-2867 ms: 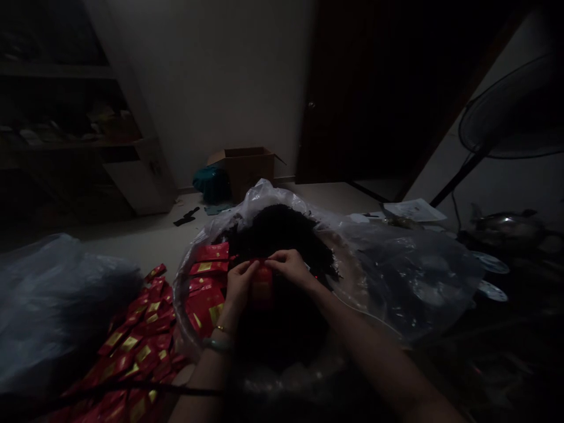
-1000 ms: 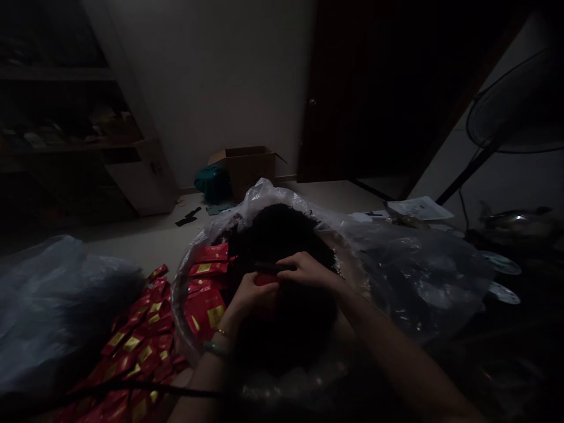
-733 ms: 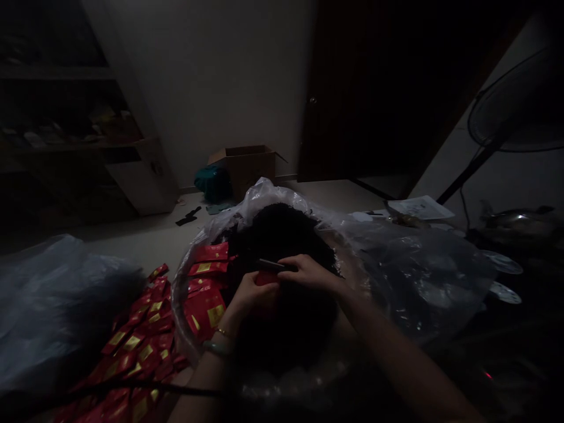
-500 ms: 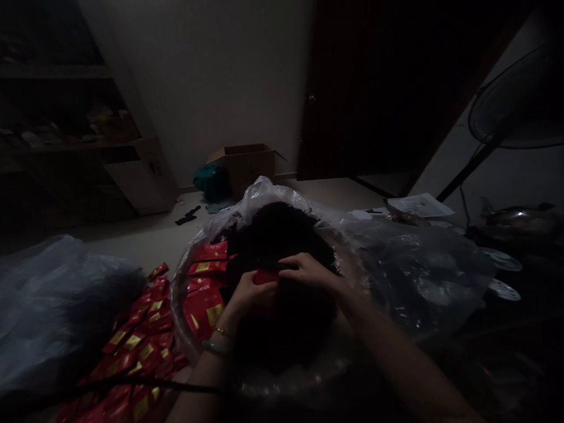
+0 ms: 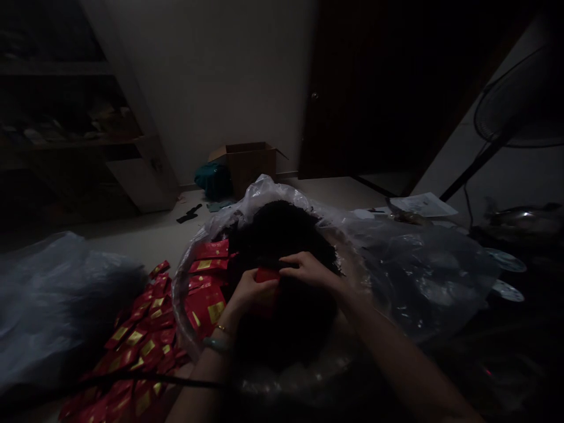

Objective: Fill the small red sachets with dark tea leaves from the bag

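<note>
"One red sachet (image 5: 267,275) is showing just above the dark heap (image 5: 282,232). Who's holding it?"

"The left hand (image 5: 253,291) is cupping it, and the right hand (image 5: 308,269) is pinching its top edge, I think; the light is poor."

"What's the risk?"

"A slack grip could be letting it slip into the heap or among the other sachets (image 5: 207,251)."

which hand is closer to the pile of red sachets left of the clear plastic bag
Left. The left hand is to the right of the pile of red sachets, not touching it; the right hand is farther away, beyond the left hand.
</note>
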`<action>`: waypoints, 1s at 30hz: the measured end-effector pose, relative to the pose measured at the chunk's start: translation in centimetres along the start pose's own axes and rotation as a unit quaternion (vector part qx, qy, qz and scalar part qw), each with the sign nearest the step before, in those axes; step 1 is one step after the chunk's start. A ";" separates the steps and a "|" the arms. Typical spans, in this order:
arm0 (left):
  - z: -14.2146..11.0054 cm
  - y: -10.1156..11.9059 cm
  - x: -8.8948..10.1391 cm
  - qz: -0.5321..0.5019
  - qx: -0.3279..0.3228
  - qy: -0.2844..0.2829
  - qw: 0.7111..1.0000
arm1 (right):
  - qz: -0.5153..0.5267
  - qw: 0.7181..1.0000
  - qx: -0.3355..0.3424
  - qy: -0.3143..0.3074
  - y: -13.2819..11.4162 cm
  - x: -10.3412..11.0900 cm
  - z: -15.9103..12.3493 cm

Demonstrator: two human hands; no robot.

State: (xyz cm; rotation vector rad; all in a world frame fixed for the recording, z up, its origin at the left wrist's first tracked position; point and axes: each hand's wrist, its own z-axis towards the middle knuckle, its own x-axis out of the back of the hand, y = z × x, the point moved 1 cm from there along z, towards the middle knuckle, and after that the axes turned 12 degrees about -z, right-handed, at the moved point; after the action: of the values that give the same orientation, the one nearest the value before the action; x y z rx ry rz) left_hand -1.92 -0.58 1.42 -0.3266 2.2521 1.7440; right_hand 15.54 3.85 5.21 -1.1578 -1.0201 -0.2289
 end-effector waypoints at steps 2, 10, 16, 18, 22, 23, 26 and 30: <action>0.1 0.0 0.0 0.006 -0.003 -0.003 1.000 | 0.002 1.000 0.003 -0.009 -0.1 0.1 0.0; 0.3 -0.4 0.2 0.019 -0.003 -0.006 1.000 | -0.026 0.999 0.004 -0.024 -0.9 0.2 -0.3; 0.2 -0.2 0.1 0.017 0.003 0.005 1.000 | -0.019 1.000 0.006 -0.007 -0.8 -0.2 -0.2; 0.1 -0.1 0.1 0.012 0.008 0.002 1.000 | 0.008 1.000 0.007 -0.011 -0.8 -0.2 -0.2; 0.1 -0.3 0.1 0.009 0.009 -0.016 1.000 | -0.001 1.000 0.020 -0.002 -0.8 -0.3 -0.1; 0.1 -0.3 0.1 0.011 0.008 -0.019 1.000 | -0.013 1.000 0.023 0.001 -0.8 -0.3 -0.1; 0.2 -0.2 0.2 0.027 -0.005 -0.021 0.999 | -0.044 0.999 0.016 0.015 -0.6 -0.5 0.1; 0.5 0.1 0.6 0.044 -0.053 -0.015 0.997 | -0.049 0.999 0.011 0.017 -0.5 -0.7 0.1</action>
State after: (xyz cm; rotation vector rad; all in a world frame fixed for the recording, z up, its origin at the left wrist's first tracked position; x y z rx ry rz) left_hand -2.50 -0.09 1.18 -0.2239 2.1890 1.9050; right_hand 14.79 3.52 4.97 -1.0830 -1.0483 -0.3125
